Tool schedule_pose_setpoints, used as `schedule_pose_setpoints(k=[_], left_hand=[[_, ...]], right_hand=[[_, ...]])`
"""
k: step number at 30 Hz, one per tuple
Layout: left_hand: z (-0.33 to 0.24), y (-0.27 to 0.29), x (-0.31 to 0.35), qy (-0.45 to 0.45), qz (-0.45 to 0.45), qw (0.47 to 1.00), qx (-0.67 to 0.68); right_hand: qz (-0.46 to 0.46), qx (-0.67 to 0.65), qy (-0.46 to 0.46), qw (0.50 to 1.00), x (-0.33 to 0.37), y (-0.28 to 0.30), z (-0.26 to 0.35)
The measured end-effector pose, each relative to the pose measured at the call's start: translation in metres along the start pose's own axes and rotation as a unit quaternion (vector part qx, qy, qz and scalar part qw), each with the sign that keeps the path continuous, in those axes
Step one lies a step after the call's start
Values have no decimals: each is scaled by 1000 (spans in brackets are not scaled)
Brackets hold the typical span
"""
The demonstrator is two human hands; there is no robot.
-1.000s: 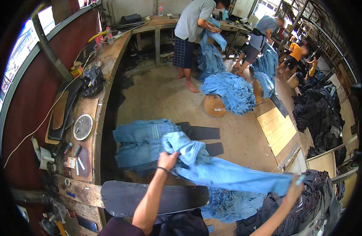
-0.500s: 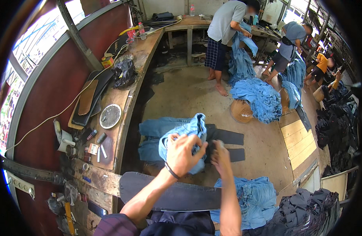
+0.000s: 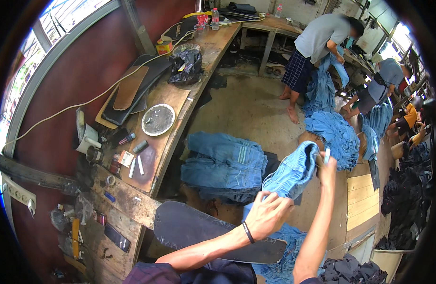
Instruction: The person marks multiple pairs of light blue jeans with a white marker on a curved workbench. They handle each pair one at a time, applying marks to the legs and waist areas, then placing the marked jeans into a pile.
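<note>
I hold a light blue denim garment [image 3: 293, 173] up in front of me with both hands. My left hand [image 3: 267, 215], with a dark band on the wrist, grips its lower part. My right hand [image 3: 327, 165] grips its upper right edge near the waistband and also pinches a small white stick. Below the garment lies a dark padded board [image 3: 189, 227]. A stack of folded blue jeans [image 3: 225, 163] sits just beyond the board on the floor.
A wooden workbench [image 3: 173, 102] runs along my left, carrying a round metal dish [image 3: 157, 119], a black bag [image 3: 185, 66], cups and small tools. Blue denim heaps [image 3: 336, 135] lie at right, dark garments [image 3: 407, 203] far right. Other people [image 3: 317, 45] handle jeans at the back.
The garment, earlier stretched out wide, was bunched together in front of me. My right hand has now moved up and right, lifting its waistband end; the view tilted toward the bench.
</note>
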State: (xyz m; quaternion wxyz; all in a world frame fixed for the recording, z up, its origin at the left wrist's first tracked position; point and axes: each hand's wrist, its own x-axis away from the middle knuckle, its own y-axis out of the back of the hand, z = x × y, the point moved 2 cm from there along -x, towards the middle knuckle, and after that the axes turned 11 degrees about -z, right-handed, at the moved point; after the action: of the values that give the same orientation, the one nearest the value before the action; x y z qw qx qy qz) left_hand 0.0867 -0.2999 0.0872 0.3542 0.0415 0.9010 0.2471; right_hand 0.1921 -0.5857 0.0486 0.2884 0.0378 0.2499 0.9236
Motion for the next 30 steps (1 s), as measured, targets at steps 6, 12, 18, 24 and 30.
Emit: schedule_pose_setpoints(k=[6,12,18,24,30], left_hand=[[105,4,20,14,-64,985,-160],[245,33,61,157,-35,897,-412],[253,79,128,371,129,843,-368],[120,74,175,218,127,916,-313],[72,26,200,218,159,893,-359]], right_hand=[[38,69,140,987,-43,-141,17],[77,36,205,975,-3,-296,31],[92,32,160,982,34,-212,-40],[-171,352,-187,901,174,27,-268],[-65,433,-235,868,364,151,-389]])
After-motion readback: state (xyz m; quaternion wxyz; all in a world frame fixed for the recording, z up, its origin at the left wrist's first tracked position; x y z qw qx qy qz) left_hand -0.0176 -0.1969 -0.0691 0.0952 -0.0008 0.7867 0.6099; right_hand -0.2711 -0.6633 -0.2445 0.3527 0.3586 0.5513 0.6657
